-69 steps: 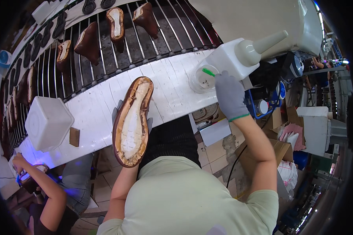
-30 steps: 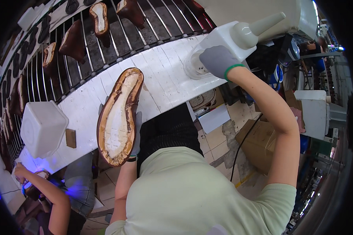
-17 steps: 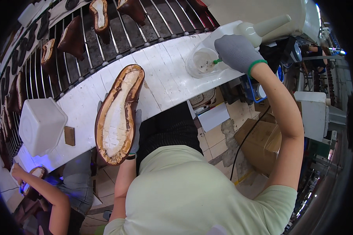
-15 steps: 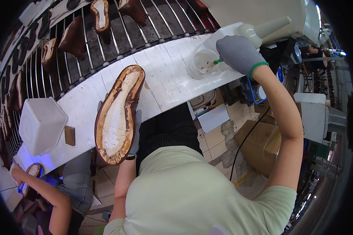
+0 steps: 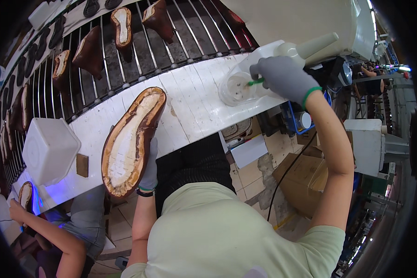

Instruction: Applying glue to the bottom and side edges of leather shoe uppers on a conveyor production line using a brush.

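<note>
Brown shoe uppers (image 5: 88, 55) line a rack of metal rods (image 5: 188, 23) beyond a white table (image 5: 194, 102), where a white plastic tub (image 5: 48, 150) stands near a small brown block (image 5: 82, 165). At lower left, a co-worker's hand (image 5: 18, 211) is at another shoe (image 5: 25, 194). The gloved right hand (image 5: 285, 78) pinches a green-handled tool (image 5: 256, 82) at a clear cup (image 5: 236, 89), partly blocking the view of a long-nozzled bottle (image 5: 322, 45). The gloved left hand (image 5: 148, 171), fingers largely hidden, grasps a brown shoe (image 5: 129, 143) over the table's near edge, underside up: white centre, tan folded border, wider end pleated and nearest the wearer.
</note>
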Tool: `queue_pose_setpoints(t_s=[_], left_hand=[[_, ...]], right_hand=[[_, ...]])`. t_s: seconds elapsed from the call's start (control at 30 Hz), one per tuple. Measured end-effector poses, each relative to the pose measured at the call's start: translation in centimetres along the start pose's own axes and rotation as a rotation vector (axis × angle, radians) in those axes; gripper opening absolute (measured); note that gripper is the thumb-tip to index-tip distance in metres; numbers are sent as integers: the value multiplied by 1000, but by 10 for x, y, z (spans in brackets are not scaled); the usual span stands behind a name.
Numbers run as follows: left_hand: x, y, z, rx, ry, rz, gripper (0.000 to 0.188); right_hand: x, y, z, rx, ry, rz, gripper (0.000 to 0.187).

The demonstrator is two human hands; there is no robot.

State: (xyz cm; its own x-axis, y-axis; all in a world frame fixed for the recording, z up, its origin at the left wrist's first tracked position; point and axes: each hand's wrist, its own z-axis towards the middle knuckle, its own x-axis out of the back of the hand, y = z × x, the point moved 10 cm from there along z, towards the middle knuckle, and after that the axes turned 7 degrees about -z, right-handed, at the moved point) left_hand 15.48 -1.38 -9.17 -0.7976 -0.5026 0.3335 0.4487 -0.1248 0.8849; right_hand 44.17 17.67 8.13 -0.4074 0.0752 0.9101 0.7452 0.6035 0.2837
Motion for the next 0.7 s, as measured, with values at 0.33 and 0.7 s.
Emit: queue_pose_setpoints(t_s=[0.33,0.7], left_hand=[[119,-15,69,304,281,-535,56],[114,-45,109,381,-26,-124,53]], right_hand=[[-73,-34,18,172,-147,-442,7],[-84,-24,24,285,-64,-392,3]])
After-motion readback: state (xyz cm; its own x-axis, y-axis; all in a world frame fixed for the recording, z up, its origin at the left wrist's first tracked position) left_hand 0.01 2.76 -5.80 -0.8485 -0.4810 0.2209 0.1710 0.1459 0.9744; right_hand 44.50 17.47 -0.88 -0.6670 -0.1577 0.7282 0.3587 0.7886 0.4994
